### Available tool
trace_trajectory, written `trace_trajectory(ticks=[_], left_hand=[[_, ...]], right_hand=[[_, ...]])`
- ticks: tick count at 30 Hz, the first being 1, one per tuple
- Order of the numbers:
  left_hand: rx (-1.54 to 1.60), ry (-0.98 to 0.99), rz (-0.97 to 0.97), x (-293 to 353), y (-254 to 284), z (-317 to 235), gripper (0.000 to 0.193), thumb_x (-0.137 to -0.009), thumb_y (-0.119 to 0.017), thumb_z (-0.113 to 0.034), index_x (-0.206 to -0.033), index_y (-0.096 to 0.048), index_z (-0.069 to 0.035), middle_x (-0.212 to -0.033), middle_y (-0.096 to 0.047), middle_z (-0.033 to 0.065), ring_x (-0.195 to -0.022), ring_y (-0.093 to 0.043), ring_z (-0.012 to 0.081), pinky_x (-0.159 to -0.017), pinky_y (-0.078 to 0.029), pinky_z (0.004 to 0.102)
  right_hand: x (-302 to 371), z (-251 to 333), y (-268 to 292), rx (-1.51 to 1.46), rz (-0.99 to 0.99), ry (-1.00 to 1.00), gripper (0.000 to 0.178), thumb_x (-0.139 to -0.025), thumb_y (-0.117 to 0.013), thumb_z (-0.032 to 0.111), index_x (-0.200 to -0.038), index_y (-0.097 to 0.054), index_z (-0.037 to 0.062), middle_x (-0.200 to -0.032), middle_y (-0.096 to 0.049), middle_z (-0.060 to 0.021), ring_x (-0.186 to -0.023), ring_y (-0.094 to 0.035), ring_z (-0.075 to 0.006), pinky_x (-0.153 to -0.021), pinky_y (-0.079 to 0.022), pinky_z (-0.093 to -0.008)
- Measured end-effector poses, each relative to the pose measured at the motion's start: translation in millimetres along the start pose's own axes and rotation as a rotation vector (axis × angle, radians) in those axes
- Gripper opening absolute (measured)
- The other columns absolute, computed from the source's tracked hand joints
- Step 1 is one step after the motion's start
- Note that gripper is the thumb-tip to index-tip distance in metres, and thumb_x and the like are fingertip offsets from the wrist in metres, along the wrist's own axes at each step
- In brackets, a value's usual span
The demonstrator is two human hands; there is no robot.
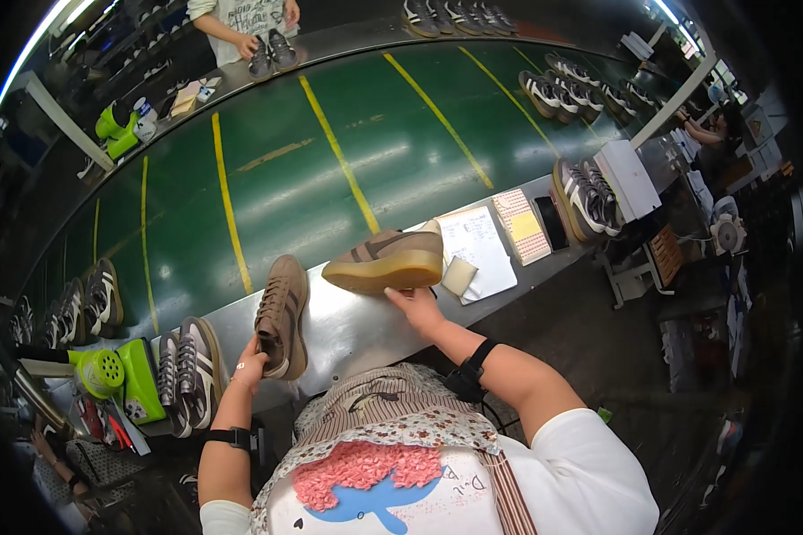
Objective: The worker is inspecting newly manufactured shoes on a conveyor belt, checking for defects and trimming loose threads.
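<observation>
My left hand (250, 364) grips a brown lace-up sneaker (282, 308) by its heel end, its toe pointing away from me over the steel ledge (348, 334). My right hand (417, 310) holds a second brown sneaker (393, 259) from below, near the heel; that one is tilted so its tan gum sole faces me and its toe points left. Some of the right fingers are hidden behind the shoe. Beside this sneaker, a beige block (459, 276) rests on a sheet of written paper (484, 245).
A green conveyor belt (268, 192) with yellow stripes runs beyond the ledge. Grey sneakers (190, 370) and a lime-green device (138, 383) stand left. A patterned notebook (519, 234), phone (551, 223), more sneakers (587, 201) and white box (629, 183) stand right. Across, a person handles shoes (272, 55).
</observation>
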State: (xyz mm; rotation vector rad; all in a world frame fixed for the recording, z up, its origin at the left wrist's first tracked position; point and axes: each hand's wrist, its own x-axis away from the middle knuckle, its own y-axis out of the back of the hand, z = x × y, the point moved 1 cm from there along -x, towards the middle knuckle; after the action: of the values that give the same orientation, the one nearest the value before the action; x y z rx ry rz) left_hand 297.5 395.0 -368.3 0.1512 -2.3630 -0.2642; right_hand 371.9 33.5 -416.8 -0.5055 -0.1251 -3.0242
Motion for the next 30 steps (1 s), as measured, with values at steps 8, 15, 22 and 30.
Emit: trace_trajectory(ticks=[8,15,22,30], left_hand=[[0.102,0.164,-0.043,11.7,-45.4,-41.9,0.071,-0.073,-0.044,-0.005,-0.138,-0.022,-0.023,-0.098,-0.057,0.0077,-0.075,-0.056,0.0151,-0.059,-0.047,0.0325],[0.179,0.092,-0.17,10.4,-50.8,-40.8,0.067,-0.073,-0.042,-0.002,-0.137,-0.026,-0.018,-0.106,-0.056,0.0102,-0.083,-0.058,0.0205,-0.067,-0.048,0.0349],[-0.446,-0.008,-0.313,23.7,-61.0,-19.2,0.068,-0.071,-0.048,-0.004,-0.134,-0.024,-0.008,-0.118,-0.05,0.0232,-0.107,-0.051,0.0352,-0.089,-0.041,0.0362],[-0.375,0.092,-0.219,53.2,-53.7,-8.1,0.072,-0.073,-0.05,-0.008,-0.138,-0.019,-0.008,-0.127,-0.041,0.0251,-0.118,-0.041,0.0351,-0.097,-0.033,0.0347]], right_hand=[[-25.2,14.0,0.7,-0.278,-0.05,-0.076,0.026,-0.089,-0.051,0.021,-0.1,-0.052,-0.0023,-0.089,-0.059,-0.0079,-0.077,-0.058,-0.0133,-0.069,-0.048,-0.0233],[-24.5,48.6,-6.5,0.155,-0.07,0.396,0.02,-0.086,-0.054,0.014,-0.098,-0.054,-0.0022,-0.083,-0.062,-0.0126,-0.071,-0.062,-0.0197,-0.064,-0.048,-0.0301],[8.5,2.2,-38.6,0.687,0.455,0.602,0.044,-0.079,-0.056,0.009,-0.119,-0.04,0.0027,-0.112,-0.05,-0.0203,-0.1,-0.051,-0.0347,-0.084,-0.042,-0.0394],[19.2,6.3,-48.8,-0.216,0.712,-0.488,0.057,-0.088,-0.049,0.028,-0.133,-0.021,0.0053,-0.118,-0.048,-0.0182,-0.108,-0.048,-0.0315,-0.091,-0.039,-0.0433]])
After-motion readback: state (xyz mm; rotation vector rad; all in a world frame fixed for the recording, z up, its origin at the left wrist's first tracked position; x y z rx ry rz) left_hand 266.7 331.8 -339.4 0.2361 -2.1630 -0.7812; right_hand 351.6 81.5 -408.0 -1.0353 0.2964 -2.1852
